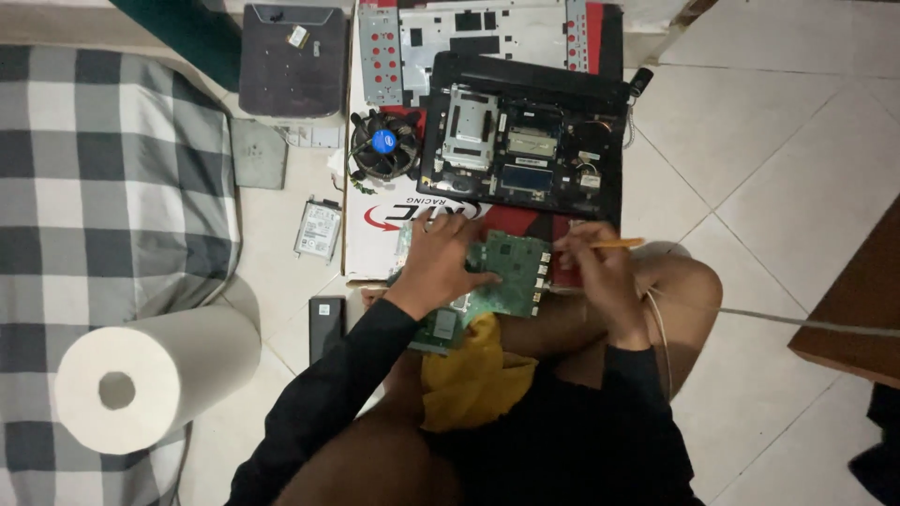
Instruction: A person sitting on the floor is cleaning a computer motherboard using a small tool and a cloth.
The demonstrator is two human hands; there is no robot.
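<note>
Tiled floor holds my opened laptop (521, 141), already stripped of its bottom panel (469, 42), fan (383, 144) and drive (318, 228), while my left hand (441, 262) presses flat on the removed board (497, 276) over my lap and my right hand (600, 272) grips a yellow-handled tool (614, 244), with reassembly undone.

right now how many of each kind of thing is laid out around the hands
green circuit board: 1
opened laptop base: 1
cooling fan: 1
hard drive: 1
paper towel roll: 1
yellow cloth: 1
total: 6
</note>
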